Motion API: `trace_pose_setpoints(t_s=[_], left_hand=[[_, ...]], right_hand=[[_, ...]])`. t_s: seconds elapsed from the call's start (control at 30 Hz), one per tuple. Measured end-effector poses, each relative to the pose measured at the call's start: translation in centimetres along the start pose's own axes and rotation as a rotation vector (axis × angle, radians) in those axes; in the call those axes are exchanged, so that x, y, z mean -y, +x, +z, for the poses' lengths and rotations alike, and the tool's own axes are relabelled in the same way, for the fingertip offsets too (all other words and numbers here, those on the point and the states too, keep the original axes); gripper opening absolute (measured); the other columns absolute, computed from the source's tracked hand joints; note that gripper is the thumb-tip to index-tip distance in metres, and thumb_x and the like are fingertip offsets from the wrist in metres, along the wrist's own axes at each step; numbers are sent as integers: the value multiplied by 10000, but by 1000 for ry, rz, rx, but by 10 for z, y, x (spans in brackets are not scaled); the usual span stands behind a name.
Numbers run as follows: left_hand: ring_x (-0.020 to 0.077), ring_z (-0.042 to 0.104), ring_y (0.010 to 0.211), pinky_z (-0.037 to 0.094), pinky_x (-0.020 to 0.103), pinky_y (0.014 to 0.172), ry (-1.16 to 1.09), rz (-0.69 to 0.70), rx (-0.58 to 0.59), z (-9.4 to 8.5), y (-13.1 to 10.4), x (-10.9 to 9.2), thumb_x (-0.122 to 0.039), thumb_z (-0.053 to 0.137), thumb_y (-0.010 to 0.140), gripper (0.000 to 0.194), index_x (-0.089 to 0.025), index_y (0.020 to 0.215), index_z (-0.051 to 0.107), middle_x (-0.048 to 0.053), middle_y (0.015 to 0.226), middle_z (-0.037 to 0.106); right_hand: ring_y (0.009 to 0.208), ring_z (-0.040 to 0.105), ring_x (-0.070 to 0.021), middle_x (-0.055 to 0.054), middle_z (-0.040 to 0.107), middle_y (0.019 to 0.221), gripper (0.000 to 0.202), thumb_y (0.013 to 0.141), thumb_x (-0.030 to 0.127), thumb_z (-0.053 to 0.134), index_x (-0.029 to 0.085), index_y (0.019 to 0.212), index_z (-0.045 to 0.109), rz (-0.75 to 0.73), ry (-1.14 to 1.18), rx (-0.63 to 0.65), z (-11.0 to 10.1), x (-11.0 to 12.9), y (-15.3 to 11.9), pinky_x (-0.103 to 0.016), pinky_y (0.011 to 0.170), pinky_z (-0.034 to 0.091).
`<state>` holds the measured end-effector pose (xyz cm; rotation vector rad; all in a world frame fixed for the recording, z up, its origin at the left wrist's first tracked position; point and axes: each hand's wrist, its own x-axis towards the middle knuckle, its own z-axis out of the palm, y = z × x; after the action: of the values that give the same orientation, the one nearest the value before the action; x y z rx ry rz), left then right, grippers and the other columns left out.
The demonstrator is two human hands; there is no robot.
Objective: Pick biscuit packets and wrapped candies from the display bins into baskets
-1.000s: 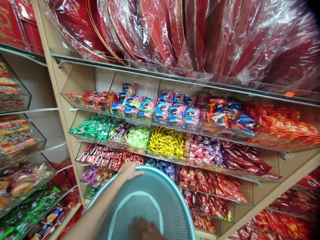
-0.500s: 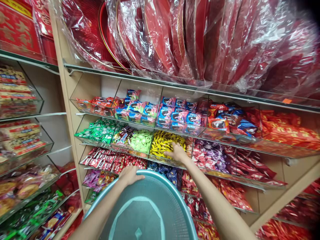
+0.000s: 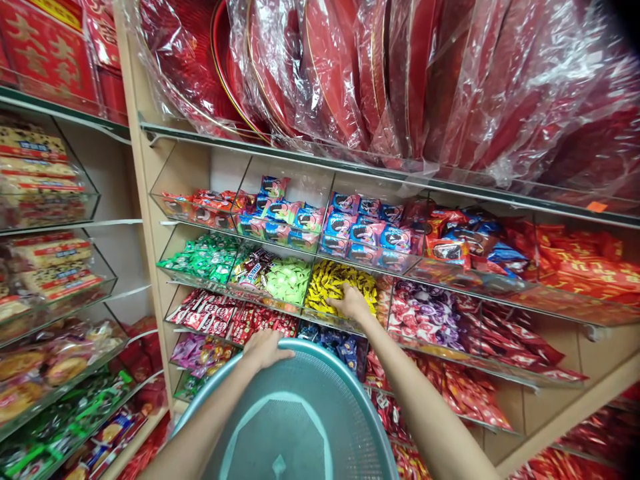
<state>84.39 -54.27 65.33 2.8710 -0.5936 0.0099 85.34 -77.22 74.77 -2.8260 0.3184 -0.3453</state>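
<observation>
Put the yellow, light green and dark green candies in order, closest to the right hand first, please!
Nearest to the right hand:
1. Yellow candies, at its fingers.
2. Light green candies, just left of those.
3. Dark green candies, farther left.

Bright, fairly even white light fills the frame, its source out of view. The strongest glare breaks into white streaks and specks over the clear plastic wrap [image 3: 565, 80] at the upper right, with smaller glints along the top. Thin reflections lie on the clear shelf fronts [image 3: 450, 287]. Soft shade gathers in the compartments and at the lower right; the basket [image 3: 280, 427] at bottom centre has only a dull sheen. The yellow sweets [image 3: 325, 283] near the middle look reasonably crisp, while detail softens and smears toward the left and right edges. Wide-angle distortion stretches the sides, and black cuts off the upper right corner.
</observation>
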Motion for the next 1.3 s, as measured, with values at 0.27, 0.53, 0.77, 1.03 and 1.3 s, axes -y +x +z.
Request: trace_pose_setpoints(t_s=[0.27, 0.53, 0.77, 1.03, 1.3], left_hand=[[299, 623, 892, 459, 365, 727, 7, 4, 3, 0, 1, 0, -710, 443, 669, 563, -224, 874, 639, 118, 902, 685], [292, 620, 895, 453, 355, 729, 2, 5, -5, 0, 0, 2, -705, 443, 671, 560, -216, 870, 631, 114, 901, 679], [290, 621, 889, 447, 356, 733, -11, -5, -2, -2, 0, 3, -703, 440, 672, 565, -209, 866, 637, 116, 905, 677], [293, 616, 888, 449, 359, 728, -12, 4, -4, -2, 2, 0, -704, 433, 673, 568, -213, 873, 637, 112, 907, 673], [287, 611, 892, 449, 349, 726, -4, 12, -18, 6, 8, -1, -696, 447, 670, 555, -215, 875, 635, 109, 900, 668]], right_hand=[[1054, 525, -335, -209, 524, 1164, 552, 721, 511, 535, 131, 1120, 500, 72, -18, -41, 5, 16, -2, -424, 800, 432], [1004, 570, -286, -159, 585, 1104, 428, 730, 333, 573, 167, 1120, 514, 74, 21, -80, 6, 8, 2, -370, 787, 442], [956, 607, -233, -97, 646, 1030, 423, 722, 352, 602, 198, 1115, 567, 14, 166, -92, 1, -16, 12, -295, 755, 464], [767, 646, -196, -106, 645, 1031, 498, 697, 379, 627, 165, 1142, 563, 50, 393, -139, -15, -29, 12, -251, 563, 520], [733, 638, -170, -136, 550, 1180, 516, 697, 381, 618, 122, 1136, 538, 61, 635, -155, -30, -29, 1, -214, 439, 530]])
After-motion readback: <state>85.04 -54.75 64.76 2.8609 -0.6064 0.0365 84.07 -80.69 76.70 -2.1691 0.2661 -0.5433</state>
